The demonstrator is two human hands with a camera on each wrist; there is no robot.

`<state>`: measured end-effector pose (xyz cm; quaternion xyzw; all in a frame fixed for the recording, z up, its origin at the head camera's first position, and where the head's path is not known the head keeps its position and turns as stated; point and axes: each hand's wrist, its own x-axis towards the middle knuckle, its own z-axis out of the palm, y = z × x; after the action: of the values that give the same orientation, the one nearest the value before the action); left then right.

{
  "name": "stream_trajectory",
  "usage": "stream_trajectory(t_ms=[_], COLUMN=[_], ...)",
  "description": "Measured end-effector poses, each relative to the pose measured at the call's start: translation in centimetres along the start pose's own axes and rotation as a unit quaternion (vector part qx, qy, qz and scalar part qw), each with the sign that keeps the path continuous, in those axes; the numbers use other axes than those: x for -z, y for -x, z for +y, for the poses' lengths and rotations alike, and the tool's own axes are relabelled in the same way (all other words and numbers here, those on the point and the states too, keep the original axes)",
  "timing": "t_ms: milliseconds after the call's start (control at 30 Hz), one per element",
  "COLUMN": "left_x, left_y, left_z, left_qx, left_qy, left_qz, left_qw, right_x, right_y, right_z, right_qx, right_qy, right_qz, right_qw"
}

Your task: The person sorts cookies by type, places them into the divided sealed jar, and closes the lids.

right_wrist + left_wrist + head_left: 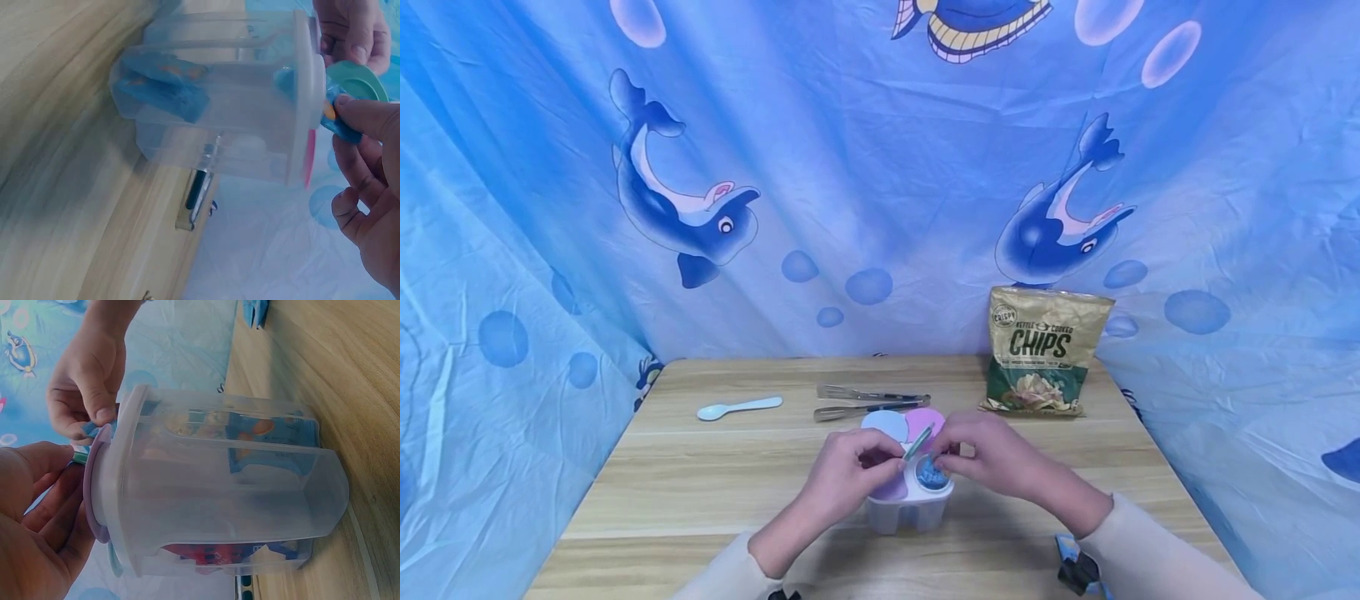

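Two hands meeting lower centre: left hand (850, 471) pinching green flap lid (918, 442) open, right hand (992, 454) pinching blue packet (933, 472) over divided clear container (910, 504).

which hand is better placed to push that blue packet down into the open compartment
Right, most likely. The right hand already pinches the blue packet at the mouth of the clear container, while the left hand is busy holding the green lid tilted open.
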<state>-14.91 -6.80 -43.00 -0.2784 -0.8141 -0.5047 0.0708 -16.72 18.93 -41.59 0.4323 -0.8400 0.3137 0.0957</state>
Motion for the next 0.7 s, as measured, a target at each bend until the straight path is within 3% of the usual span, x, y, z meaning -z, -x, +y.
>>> stream_trajectory(t_ms=[200, 500, 700], left_x=[0.1, 0.0, 0.0], left_y=[0.1, 0.0, 0.1], left_z=[-0.1, -0.1, -0.1], left_qx=[-0.009, -0.012, -0.012], left_qy=[-0.002, 0.001, 0.006], left_qz=[0.002, 0.001, 0.002], left_qw=[1.0000, 0.9999, 0.9999], right_x=[-1.2, -1.4, -1.1], right_y=[-0.3, 0.0, 0.3], right_z=[-0.7, -0.6, -0.2], right_qx=[0.012, -0.012, -0.024], right_qy=[0.029, 0.043, 0.003], right_qz=[-0.045, -0.035, -0.028], right_qw=[0.998, 0.998, 0.999])
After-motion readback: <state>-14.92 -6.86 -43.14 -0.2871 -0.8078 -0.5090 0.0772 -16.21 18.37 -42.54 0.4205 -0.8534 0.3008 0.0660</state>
